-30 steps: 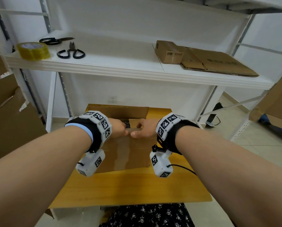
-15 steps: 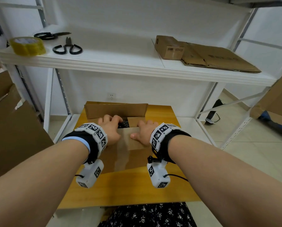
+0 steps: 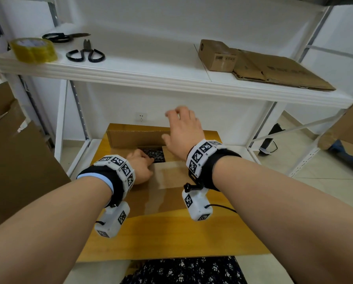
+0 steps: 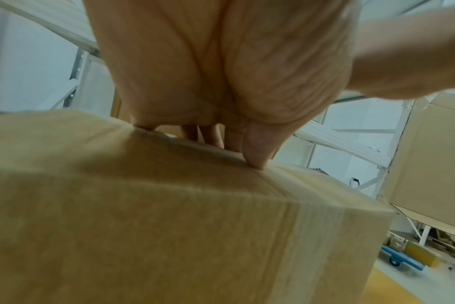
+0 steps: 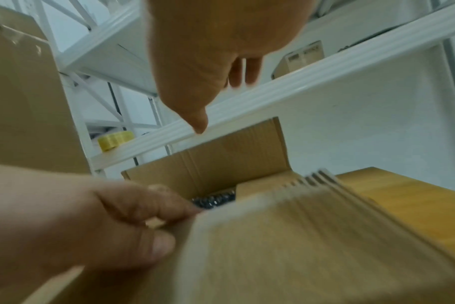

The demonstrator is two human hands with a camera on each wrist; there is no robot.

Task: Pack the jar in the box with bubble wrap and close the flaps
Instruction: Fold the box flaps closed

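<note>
Above the box (image 3: 142, 193), the right hand (image 3: 181, 130) has lifted off.

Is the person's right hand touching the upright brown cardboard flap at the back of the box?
Apart. In the right wrist view the right hand hovers with white shelf edge showing between its thumb and the upright brown cardboard flap.

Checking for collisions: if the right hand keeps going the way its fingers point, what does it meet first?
Probably the upright far flap of the box: the right hand hangs open above it, fingers aimed forward. Depth is unclear; it might pass over towards the wall.
</note>
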